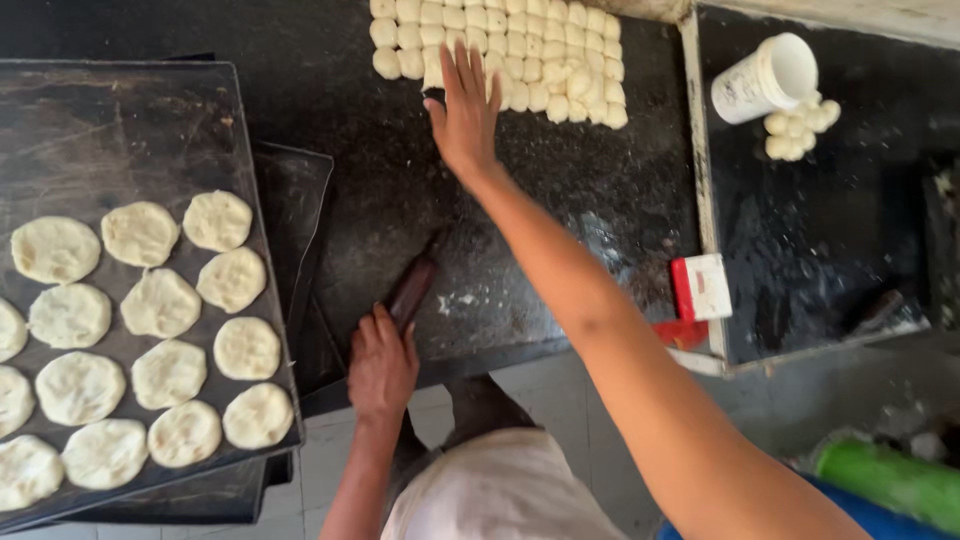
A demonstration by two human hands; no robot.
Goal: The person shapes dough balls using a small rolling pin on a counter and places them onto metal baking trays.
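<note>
The right hand (465,115) lies open and flat, fingers spread, on the near edge of the dough balls (520,50) at the far side of the dark counter (560,200). The left hand (382,365) grips a dark rolling pin (412,290) at the counter's near edge. Flattened dough discs (165,305) fill the tray (120,120) on the left.

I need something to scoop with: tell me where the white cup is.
In the head view the white cup lies tipped on its side at the upper right, on the dark tray beyond the counter's edge, touching a small cluster of dough balls.
</note>
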